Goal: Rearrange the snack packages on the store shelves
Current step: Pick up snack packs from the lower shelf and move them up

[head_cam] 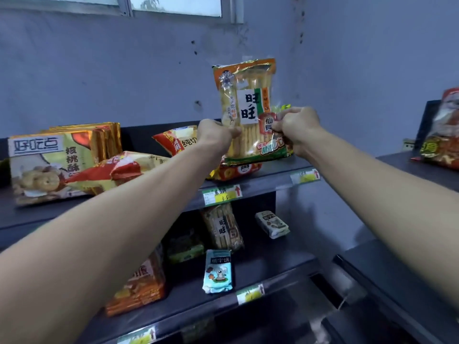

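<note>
While I hold the rice cracker bag (246, 112) upright w/ both hands, its bottom edge sits on a red packet (236, 171) lying flat on the top shelf (273, 167), near the shelf's right end. My left hand (216, 135) pinches the bag's left edge, fingers closed on the plastic; my right hand (296, 127) is clenched on the right edge, lower down. I think the two-sided grip is there bc the bag is tall, thin and floppy, so it would tip w/o support on both sides. Standing it up shows the label forward, which is prob the point of the tidy-up. Something green-yellow (283, 108) pokes out just above my right knuckles; can't tell if it's a second pack or part of this one. Left of the bag, a chip bag (173, 142) leans at an angle and another red one (119, 170) lies slumped in front of the stack of biscuit packs (49, 165), so that side is crowded and messy. The flat red packet under the bag is the main snag: not a level base, and I judge the bag may slide off it once I let go. Below, the second shelf (260, 271) has another cracker bag (223, 227), a small blue pouch (218, 270), a small white pouch (273, 223) and an orange box-like pack (139, 286). Far right, on a separate unit, a red-orange snack bag (444, 135) stands well apart.
</note>
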A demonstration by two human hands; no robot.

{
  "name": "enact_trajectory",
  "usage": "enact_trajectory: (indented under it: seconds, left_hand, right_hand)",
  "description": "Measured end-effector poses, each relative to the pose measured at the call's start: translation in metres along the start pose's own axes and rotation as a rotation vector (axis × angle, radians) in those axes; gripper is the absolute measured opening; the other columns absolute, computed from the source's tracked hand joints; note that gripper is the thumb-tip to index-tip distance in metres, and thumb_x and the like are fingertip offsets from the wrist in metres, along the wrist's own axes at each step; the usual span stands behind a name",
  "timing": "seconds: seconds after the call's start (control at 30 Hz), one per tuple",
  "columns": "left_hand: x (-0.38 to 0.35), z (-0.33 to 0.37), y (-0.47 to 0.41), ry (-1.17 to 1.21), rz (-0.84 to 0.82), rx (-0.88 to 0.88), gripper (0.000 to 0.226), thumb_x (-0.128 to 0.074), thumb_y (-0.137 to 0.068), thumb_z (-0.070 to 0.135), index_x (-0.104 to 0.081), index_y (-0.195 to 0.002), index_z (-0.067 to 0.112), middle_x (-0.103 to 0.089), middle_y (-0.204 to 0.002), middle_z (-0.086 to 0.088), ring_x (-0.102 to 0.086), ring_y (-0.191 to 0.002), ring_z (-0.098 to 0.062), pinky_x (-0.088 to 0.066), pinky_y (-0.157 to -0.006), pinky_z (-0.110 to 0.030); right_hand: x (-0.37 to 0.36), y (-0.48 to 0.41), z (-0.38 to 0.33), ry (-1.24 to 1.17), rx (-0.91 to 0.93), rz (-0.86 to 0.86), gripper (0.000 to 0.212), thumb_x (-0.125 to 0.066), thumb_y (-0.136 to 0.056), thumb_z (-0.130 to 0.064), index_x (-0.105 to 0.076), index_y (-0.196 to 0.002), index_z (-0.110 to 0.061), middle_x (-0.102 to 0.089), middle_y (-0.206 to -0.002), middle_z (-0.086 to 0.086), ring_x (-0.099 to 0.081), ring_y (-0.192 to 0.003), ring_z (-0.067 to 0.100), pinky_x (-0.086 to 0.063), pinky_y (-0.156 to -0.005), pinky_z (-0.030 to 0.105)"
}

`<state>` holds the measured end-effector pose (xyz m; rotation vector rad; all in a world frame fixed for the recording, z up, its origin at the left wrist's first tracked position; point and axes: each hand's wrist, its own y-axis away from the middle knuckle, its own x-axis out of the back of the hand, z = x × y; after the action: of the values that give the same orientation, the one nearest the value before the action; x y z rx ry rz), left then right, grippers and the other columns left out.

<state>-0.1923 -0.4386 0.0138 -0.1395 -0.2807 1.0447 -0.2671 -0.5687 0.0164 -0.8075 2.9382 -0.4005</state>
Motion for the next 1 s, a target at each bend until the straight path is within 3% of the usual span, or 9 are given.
enact_trajectory:
  seconds: [0.07, 0.13, 0.23, 0.3, 0.4, 0.6, 0.67, 0.87, 1.0]
  left_hand:
    - [0.007, -0.004, 0.018, 0.008, -0.029, -0.008, 0.021, -0.066, -0.086, 0.015, -0.050, -0.073, 0.015, -0.053, -0.072, 0.006, -0.049, -0.063, -0.004, -0.038, -0.054, -0.017]
    - [0.010, -0.009, 0.036, 0.000, -0.031, -0.017, 0.023, -0.067, -0.086, 0.017, -0.049, -0.072, 0.016, -0.054, -0.073, 0.005, -0.051, -0.064, -0.004, -0.037, -0.051, -0.016]
    - [0.010, -0.018, 0.061, 0.031, -0.024, -0.012, 0.021, -0.069, -0.083, 0.017, -0.051, -0.076, 0.014, -0.062, -0.082, -0.002, -0.064, -0.079, -0.017, -0.055, -0.069, -0.030]
    - [0.007, -0.027, 0.076, 0.002, -0.036, -0.020, 0.021, -0.070, -0.083, 0.018, -0.051, -0.076, 0.013, -0.062, -0.082, -0.002, -0.065, -0.083, -0.020, -0.056, -0.075, -0.035]
    - [-0.002, -0.044, 0.101, -0.011, -0.075, -0.040, 0.019, -0.069, -0.084, 0.017, -0.050, -0.080, 0.017, -0.053, -0.076, 0.007, -0.055, -0.070, -0.007, -0.044, -0.054, -0.015]
    - [-0.026, -0.112, 0.139, -0.114, -0.144, 0.042, 0.033, -0.069, -0.083, 0.021, -0.047, -0.105, 0.009, -0.056, -0.108, -0.006, -0.056, -0.087, -0.016, -0.048, -0.071, -0.027]
    - [-0.035, -0.137, 0.151, -0.159, -0.178, 0.084, 0.037, -0.069, -0.084, 0.021, -0.048, -0.110, 0.006, -0.055, -0.118, -0.013, -0.053, -0.082, -0.016, -0.043, -0.064, -0.024]
    - [-0.051, -0.191, 0.146, -0.173, -0.218, 0.184, 0.019, -0.068, -0.084, 0.013, -0.053, -0.096, 0.008, -0.055, -0.081, 0.002, -0.050, -0.069, -0.010, -0.037, -0.044, -0.011]
    - [-0.054, -0.229, 0.125, -0.145, -0.226, 0.302, 0.015, -0.069, -0.084, 0.011, -0.062, -0.095, 0.003, -0.059, -0.081, -0.001, -0.052, -0.065, -0.009, -0.039, -0.045, -0.007]
  right_hand:
    - [0.008, 0.023, 0.001, 0.021, 0.009, -0.017, 0.030, -0.058, -0.082, 0.014, -0.053, -0.070, -0.013, -0.057, -0.073, 0.007, -0.056, -0.056, 0.016, -0.044, -0.039, 0.017]
    - [0.016, 0.042, 0.002, 0.046, 0.011, -0.040, 0.028, -0.061, -0.080, 0.013, -0.056, -0.070, -0.012, -0.059, -0.073, 0.008, -0.056, -0.054, 0.016, -0.047, -0.045, 0.020]
    - [0.031, 0.064, 0.009, 0.112, 0.025, -0.067, 0.029, -0.064, -0.078, 0.012, -0.056, -0.064, -0.012, -0.059, -0.070, 0.008, -0.058, -0.059, 0.018, -0.056, -0.065, 0.033]
    - [0.042, 0.076, 0.014, 0.151, 0.024, -0.075, 0.031, -0.064, -0.078, 0.012, -0.055, -0.062, -0.013, -0.059, -0.068, 0.006, -0.059, -0.059, 0.017, -0.057, -0.065, 0.029]
    - [0.062, 0.094, 0.023, 0.209, 0.004, -0.110, 0.027, -0.063, -0.079, 0.011, -0.058, -0.067, -0.013, -0.061, -0.072, 0.005, -0.060, -0.061, 0.014, -0.055, -0.055, 0.020]
    - [0.105, 0.122, 0.068, 0.338, -0.167, -0.460, 0.026, -0.060, -0.079, 0.014, -0.059, -0.070, -0.010, -0.062, -0.074, 0.006, -0.062, -0.063, 0.012, -0.049, -0.066, 0.020]
    - [0.113, 0.127, 0.091, 0.364, -0.242, -0.546, 0.026, -0.059, -0.079, 0.015, -0.058, -0.070, -0.010, -0.064, -0.069, 0.004, -0.062, -0.062, 0.012, -0.051, -0.065, 0.020]
    - [0.105, 0.124, 0.158, 0.431, -0.328, -0.608, 0.023, -0.061, -0.079, 0.017, -0.060, -0.075, -0.006, -0.061, -0.072, 0.009, -0.062, -0.058, 0.011, -0.055, -0.055, 0.014]
    - [0.086, 0.110, 0.211, 0.445, -0.372, -0.546, 0.025, -0.062, -0.079, 0.016, -0.059, -0.071, -0.008, -0.058, -0.066, 0.009, -0.058, -0.057, 0.017, -0.055, -0.049, 0.018]
